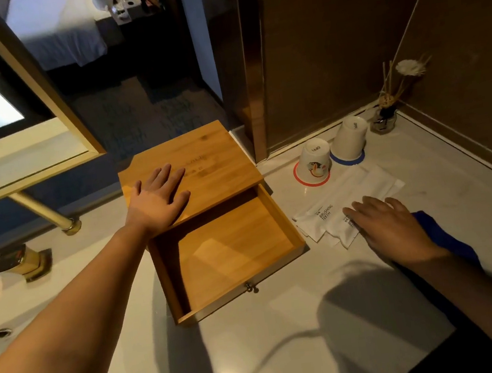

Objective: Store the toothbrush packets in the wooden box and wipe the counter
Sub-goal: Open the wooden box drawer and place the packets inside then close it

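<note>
At the far left the tap (pixel 24 260) is standing by the basin, well apart from the work. The left hand (pixel 159 197) is lying flat on the top of the box (pixel 204 163), fingers straight and slightly spread, pressing and gripping nothing; that is likely the right way to be bracing it, since the box should not be sliding on the smooth counter (pixel 286 321) while things are going in. Its drawer (pixel 228 250) is standing pulled out toward the person, and nothing is lying in it. Just beside the drawer's right wall the packets (pixel 346 205) are lying in an overlapping fan on the counter, not yet stored. The right hand (pixel 389 224) is resting on their near ends with fingers straight and together, pinching nothing. To do this step well, it probably should be drawing the packets into one stack, curling fingers under an edge, and carrying them left over the wall. Behind them two upturned cups (pixel 336 150) are standing close, so a wide sweep is risking a knock. A blue cloth (pixel 443 236) is lying just right of the wrist, ready for wiping.
</note>
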The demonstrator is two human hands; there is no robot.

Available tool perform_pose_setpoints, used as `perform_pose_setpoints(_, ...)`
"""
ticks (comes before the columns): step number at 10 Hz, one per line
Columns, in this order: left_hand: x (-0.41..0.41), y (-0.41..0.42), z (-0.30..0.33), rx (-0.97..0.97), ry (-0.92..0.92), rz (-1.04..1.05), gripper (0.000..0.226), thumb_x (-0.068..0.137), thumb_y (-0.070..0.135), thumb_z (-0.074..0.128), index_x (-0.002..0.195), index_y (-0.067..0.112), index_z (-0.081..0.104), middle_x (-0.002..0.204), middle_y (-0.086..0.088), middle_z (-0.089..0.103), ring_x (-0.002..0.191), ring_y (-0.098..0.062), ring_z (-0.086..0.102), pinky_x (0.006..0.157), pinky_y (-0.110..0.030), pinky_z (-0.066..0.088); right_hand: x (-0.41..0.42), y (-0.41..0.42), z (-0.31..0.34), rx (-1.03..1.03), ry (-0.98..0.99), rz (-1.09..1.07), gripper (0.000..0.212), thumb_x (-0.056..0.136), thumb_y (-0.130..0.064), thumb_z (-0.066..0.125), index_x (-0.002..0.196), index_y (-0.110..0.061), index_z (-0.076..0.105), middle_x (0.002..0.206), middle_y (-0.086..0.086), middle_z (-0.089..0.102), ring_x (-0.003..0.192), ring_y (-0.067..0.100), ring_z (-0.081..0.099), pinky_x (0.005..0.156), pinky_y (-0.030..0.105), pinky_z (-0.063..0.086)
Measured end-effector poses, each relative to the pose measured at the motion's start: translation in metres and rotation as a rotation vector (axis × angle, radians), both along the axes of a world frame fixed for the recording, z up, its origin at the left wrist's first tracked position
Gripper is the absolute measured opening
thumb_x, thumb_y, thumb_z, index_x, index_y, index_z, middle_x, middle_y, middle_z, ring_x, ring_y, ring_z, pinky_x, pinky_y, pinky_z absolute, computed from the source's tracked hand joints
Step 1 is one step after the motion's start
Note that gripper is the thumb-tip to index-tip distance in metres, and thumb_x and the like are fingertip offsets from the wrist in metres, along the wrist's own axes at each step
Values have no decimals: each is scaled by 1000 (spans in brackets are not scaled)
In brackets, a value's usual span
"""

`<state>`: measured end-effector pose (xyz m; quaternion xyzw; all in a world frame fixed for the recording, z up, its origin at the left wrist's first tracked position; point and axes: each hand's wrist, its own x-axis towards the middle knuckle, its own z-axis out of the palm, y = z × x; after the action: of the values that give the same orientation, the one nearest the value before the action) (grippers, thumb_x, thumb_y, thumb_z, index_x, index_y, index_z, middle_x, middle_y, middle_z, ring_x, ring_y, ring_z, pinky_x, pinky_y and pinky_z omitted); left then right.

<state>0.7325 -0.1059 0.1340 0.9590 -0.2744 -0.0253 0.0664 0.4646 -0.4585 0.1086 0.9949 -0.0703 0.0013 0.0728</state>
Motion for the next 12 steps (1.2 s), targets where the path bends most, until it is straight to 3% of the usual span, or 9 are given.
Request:
perform_pose_setpoints(1, 0, 0, 1, 7, 3, -1, 63, 90, 64, 17, 147, 39, 12, 160, 2, 10, 147, -19, 5, 117, -52, 3, 1, -1, -1, -79, -105, 104, 54, 41, 1, 86, 92, -10, 70, 86, 9, 73, 82, 28, 70, 75, 44, 55)
perform_pose_setpoints(3, -1, -1, 1, 3, 9, 3, 61, 90, 63, 18, 147, 40, 12, 160, 3, 9, 147, -19, 5, 117, -52, 3, 2, 2, -5, -101, -183, 285, 43, 43, -3, 86, 84, -5, 73, 87, 15, 75, 75, 30, 72, 65, 37, 58)
perform_pose_setpoints(5, -1, 0, 1, 7, 6, 6, 61, 91, 62, 20, 147, 40, 11, 160, 3, 9, 147, -19, 5, 117, -52, 3, 10, 3, -4, -18, -210, 366, 39, 45, 7, 81, 80, -5, 69, 69, 10, 66, 59, 25, 62, 51, 30, 52)
perform_pose_setpoints(6, -2, 0, 2, -2, 10, 1, 64, 88, 64, 16, 147, 40, 11, 160, 3, 9, 147, -19, 5, 118, -52, 3, 13, 1, -7, 29, -222, 378, 45, 48, 4, 83, 90, -4, 71, 76, 11, 69, 64, 26, 64, 52, 31, 54)
perform_pose_setpoints(7, -2, 0, 3, -7, 14, -1, 65, 87, 65, 15, 147, 40, 11, 160, 3, 9, 147, -18, 5, 118, -52, 3, 13, -7, -8, 147, -327, 329, 43, 59, 6, 79, 100, -3, 69, 89, 12, 72, 78, 27, 67, 64, 33, 57)
perform_pose_setpoints(9, -2, -1, 4, -6, 13, -4, 63, 90, 63, 19, 147, 39, 11, 160, 2, 9, 147, -19, 5, 118, -52, 3, 26, 2, 6, 270, -562, 221, 25, 85, -4, 59, 108, -3, 67, 99, 11, 73, 93, 25, 66, 85, 30, 51)
perform_pose_setpoints(11, -4, -1, 4, -18, 10, 0, 59, 93, 59, 22, 147, 39, 11, 160, 2, 9, 148, -18, 5, 118, -51, 3, 40, 23, 49, 458, -675, 89, 22, 78, 8, 66, 99, 2, 70, 90, 19, 73, 82, 33, 69, 79, 40, 53)
perform_pose_setpoints(12, -3, -1, 3, -20, 7, 0, 60, 92, 61, 21, 147, 39, 11, 160, 3, 9, 148, -18, 5, 117, -51, 3, 47, 36, 88, 418, -839, 194, 15, 81, 1, 65, 95, 3, 70, 88, 20, 73, 81, 32, 69, 78, 41, 56)
